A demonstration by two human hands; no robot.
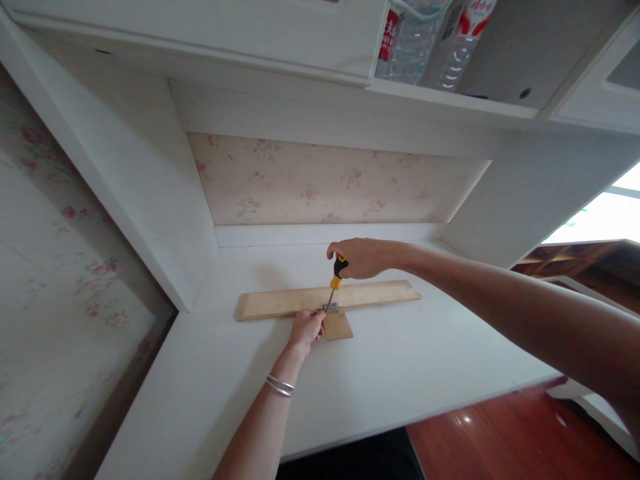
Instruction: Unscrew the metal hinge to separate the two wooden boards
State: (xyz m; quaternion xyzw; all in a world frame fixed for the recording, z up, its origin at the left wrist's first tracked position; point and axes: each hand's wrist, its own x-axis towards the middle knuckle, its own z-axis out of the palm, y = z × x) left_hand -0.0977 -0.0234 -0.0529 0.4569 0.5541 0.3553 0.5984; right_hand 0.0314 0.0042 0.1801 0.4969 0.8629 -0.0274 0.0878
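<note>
My right hand is closed around the black and yellow handle of a screwdriver. The screwdriver leans slightly, its shaft pointing down to a small metal hinge. That hinge lies where a long wooden board meets a small square wooden piece. Beside the hinge, my left hand has its fingers pinched together near the screwdriver's tip; what they hold, if anything, is too small to make out. Both wooden pieces lie flat on the white desk surface.
Above the desk hangs a white cabinet, with plastic bottles on its open shelf. White side panels stand left and right. The desk's front edge runs near my body, with reddish wooden floor below.
</note>
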